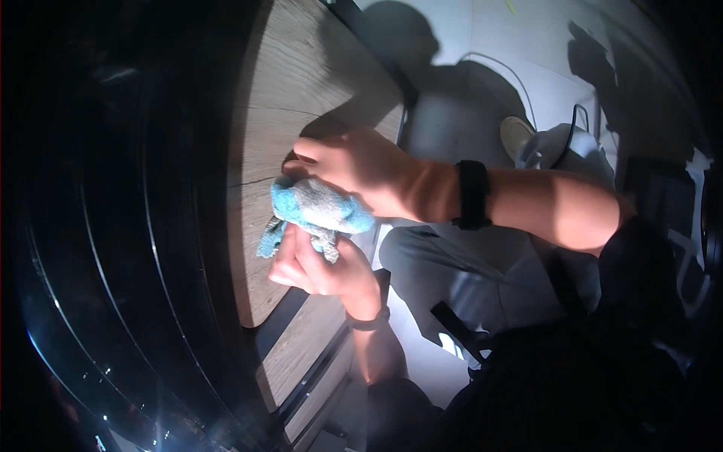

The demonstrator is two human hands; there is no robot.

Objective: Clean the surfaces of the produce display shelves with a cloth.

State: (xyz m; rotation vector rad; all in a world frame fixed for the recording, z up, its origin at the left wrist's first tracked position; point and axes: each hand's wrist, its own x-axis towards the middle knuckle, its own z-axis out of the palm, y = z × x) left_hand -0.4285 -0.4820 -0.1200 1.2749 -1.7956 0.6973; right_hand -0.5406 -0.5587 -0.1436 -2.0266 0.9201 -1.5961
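A blue and grey fabric cloth is bunched up between my two hands, above the wood-grain top. My right hand, with a wide black band on its wrist, is curled against the cloth's upper side in the view. From below, my left hand grips it with bent fingers, and a loose corner hangs out to the left of the fingers. A thinner dark band circles the left wrist. The cloth's folds hide parts of the fingers.
Wood-grain drawer fronts lie below the top's rounded corner. Left of the top is a dark glossy surface with several bright curved lines. A round beige object is near the pale floor. Shadows fall across top and floor.
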